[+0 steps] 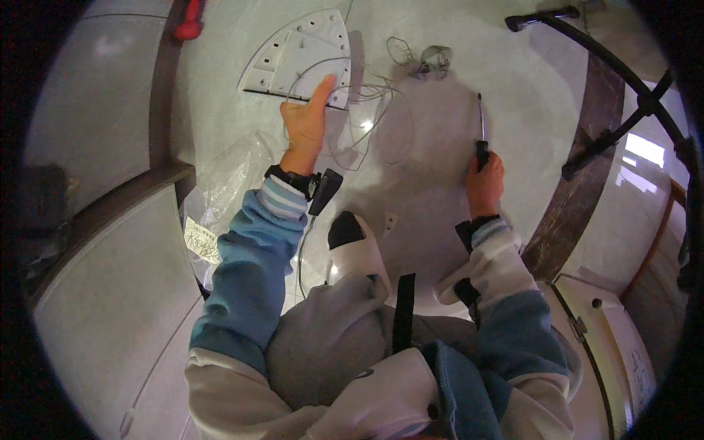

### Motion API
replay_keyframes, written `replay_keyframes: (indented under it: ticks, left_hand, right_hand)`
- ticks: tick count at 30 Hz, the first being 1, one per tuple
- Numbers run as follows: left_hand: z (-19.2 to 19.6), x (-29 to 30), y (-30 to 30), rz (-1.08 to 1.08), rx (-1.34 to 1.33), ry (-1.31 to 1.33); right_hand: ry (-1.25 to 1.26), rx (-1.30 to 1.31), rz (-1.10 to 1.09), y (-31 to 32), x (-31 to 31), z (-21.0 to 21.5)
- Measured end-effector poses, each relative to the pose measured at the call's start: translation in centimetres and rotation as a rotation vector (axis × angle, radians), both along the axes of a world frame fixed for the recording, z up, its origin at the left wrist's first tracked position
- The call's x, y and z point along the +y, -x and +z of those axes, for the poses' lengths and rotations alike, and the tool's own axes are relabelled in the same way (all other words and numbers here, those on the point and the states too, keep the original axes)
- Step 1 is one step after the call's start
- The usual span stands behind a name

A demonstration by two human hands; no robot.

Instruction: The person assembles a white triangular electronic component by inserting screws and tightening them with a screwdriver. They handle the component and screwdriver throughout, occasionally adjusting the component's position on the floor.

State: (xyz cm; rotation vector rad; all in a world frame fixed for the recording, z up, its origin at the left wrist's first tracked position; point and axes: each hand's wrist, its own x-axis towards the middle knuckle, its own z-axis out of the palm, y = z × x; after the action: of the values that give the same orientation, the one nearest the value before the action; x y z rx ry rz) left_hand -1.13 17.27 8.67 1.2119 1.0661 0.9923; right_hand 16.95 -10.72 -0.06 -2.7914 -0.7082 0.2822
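Blue-and-cream sleeves are filling the near part of the head view, reaching past grey trousers and a white slipper over a pale floor. Beyond the left slipper, the left hand is grasping a white, fan-shaped panel by its near edge, towards the right corner; the thumb is lying on top, while the other fingers are mostly staying out of sight. The right hand is clasping the dark handle of a screwdriver, whose shaft is pointing away from the person.

Judging by looks, the panel is promising to be light, stiff and rather slippery, perhaps brittle at its rim; its two straight edges are offering the safest hold. Thin wires are looping over it and trailing right, towards a grey bundle; they are looking soft and easy to snag. The screwdriver is seeming rigid and is best being held by its handle.

The floor is shining under a light, and a small bracket is lying on it. To the left, a clear bag is crumpling; dark strips are running along both sides. At the right, black tripod legs are standing.
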Motion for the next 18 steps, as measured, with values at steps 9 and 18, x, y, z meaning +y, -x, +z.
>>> replay_keyframes:
  ticks: [9,18]
  left_hand:
    - [2.7,-2.2,-0.6,-0.030,-0.252,0.312]
    - [2.7,-4.0,-1.0,-0.060,-0.100,0.256]
  right_hand:
    - [-0.695,-0.143,0.313,3.4,7.9,10.0]
    - [-0.784,0.029,0.597,7.8,15.1,13.2]
